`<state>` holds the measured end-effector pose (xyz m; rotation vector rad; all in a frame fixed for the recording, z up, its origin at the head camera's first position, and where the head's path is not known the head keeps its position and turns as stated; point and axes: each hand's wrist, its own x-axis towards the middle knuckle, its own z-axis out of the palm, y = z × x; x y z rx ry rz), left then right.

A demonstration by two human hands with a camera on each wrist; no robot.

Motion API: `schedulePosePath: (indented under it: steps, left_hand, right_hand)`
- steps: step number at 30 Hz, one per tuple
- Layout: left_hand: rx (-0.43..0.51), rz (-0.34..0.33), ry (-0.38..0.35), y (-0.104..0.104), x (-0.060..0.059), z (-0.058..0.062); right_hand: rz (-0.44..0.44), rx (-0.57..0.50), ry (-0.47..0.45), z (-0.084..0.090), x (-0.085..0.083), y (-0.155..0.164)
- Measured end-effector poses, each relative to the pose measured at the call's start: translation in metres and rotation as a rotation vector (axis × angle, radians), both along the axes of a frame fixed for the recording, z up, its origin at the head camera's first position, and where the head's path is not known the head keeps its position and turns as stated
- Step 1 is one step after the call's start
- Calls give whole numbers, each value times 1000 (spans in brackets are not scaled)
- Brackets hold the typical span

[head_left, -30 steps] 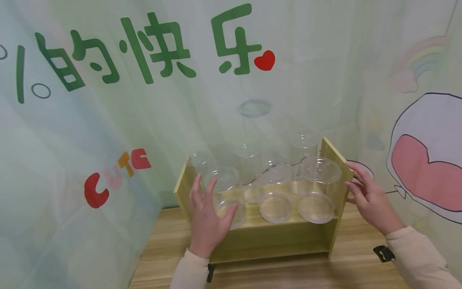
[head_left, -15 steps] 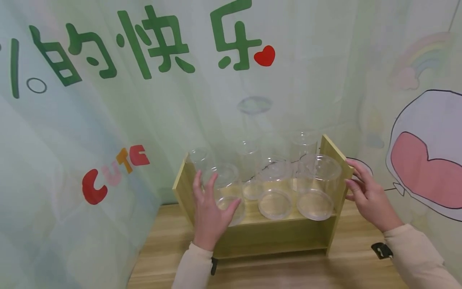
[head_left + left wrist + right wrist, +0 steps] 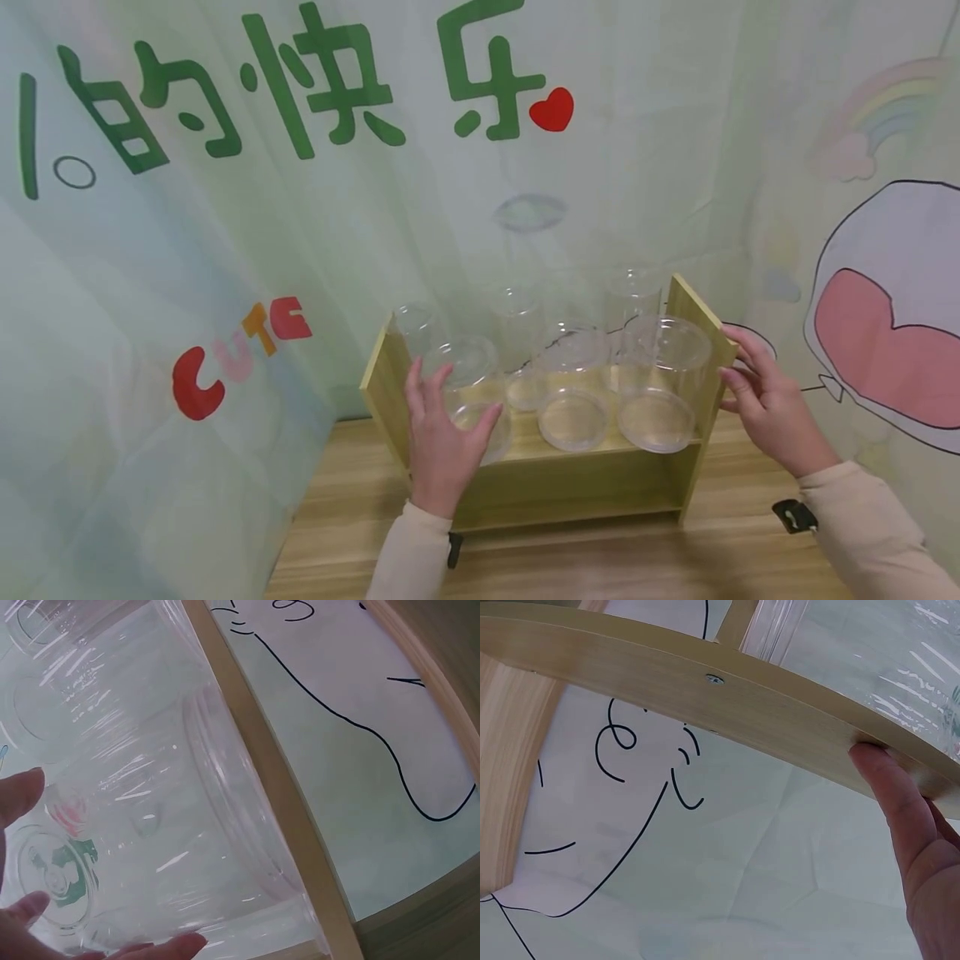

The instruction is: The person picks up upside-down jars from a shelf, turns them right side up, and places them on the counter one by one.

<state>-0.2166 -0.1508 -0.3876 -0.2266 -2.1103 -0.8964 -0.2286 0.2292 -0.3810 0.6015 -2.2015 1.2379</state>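
A low wooden shelf stands on a wooden tabletop against a printed curtain. It carries several clear plastic jars in two rows. My left hand wraps round the front-left jar, fingers on its left side and thumb on its right. In the left wrist view that jar fills the frame, with my fingertips against its wall. My right hand holds the shelf's right side panel at its front edge. The right wrist view has one finger pressed on that panel.
Two more wide jars stand in the front row, with narrower ones behind. The curtain hangs close behind and to the left of the shelf. Bare tabletop lies in front of the shelf.
Both hands keep their holds on the jar and the side panel. The view has shifted slightly; the shelf and jars stay put.
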Motion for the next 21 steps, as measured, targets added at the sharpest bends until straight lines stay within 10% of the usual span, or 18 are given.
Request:
schedulePosePath:
  steps: [21]
  left_hand:
    - [87,-39,100,-2,5,-2]
  right_hand:
    - [-12,7,-6,-2,1,-1]
